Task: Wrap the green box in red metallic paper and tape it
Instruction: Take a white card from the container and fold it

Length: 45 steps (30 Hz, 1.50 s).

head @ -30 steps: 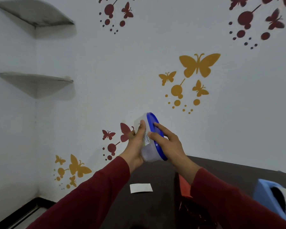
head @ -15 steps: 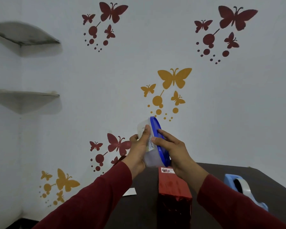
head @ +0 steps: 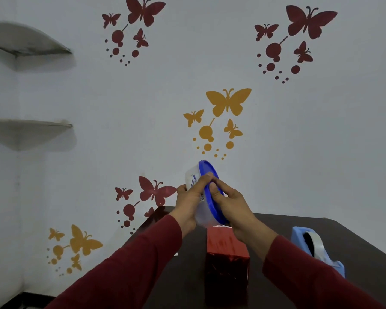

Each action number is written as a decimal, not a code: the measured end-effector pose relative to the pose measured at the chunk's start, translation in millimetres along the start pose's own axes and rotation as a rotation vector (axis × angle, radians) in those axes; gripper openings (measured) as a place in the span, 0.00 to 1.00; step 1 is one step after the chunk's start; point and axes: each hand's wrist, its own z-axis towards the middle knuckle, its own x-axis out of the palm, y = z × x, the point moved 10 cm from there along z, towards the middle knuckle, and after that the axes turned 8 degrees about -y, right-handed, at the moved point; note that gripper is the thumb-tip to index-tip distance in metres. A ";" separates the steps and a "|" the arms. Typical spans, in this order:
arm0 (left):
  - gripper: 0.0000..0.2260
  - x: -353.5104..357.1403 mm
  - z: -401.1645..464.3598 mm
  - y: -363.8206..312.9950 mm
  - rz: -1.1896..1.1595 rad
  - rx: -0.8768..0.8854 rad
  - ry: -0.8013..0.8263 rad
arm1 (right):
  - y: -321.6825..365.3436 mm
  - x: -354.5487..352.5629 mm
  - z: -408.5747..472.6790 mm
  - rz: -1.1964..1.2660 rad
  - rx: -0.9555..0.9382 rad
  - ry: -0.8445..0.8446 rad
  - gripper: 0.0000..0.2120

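Wall: pale wall (head: 276, 141) behind the tabletop, covered with dark red and mustard-yellow butterfly decals (head: 228, 102); two grey corner shelves (head: 29, 127) are fixed at its left.
Tabletop: dark brown tabletop (head: 354, 246) with its far edge against the wall; its far left corner shows just beyond the left sleeve.
Sleeves: dark red long sleeves (head: 129, 268) reach in from the near edge.
Wrapped box: box already covered in shiny red metallic paper (head: 226, 248), standing upright on the tabletop midway between the two forearms, nearer the near edge than the far one.
Tape dispenser: light blue plastic tape dispenser holding a roll of clear tape (head: 314, 246), near the right edge, well apart from the wrapped box.
Container: round clear plastic container with a blue lid (head: 206, 197), held tilted in the air above the wrapped box, lid facing right.
Left hand (head: 188, 201): grasps the container's clear body, thumb across a label.
Right hand (head: 231, 204): curls round the blue lid's rim.
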 end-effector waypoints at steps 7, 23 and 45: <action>0.18 -6.5 -7.4 -12.4 0.186 0.216 -0.097 | -38.1 -16.5 2.2 0.162 0.319 -0.083 0.23; 0.29 5.1 -8.2 12.6 0.239 0.155 -0.121 | -42.6 -32.4 13.8 -0.061 0.164 -0.272 0.34; 0.39 3.6 20.9 -6.2 0.394 0.208 -0.036 | -51.4 -6.3 38.9 0.081 0.160 -0.089 0.41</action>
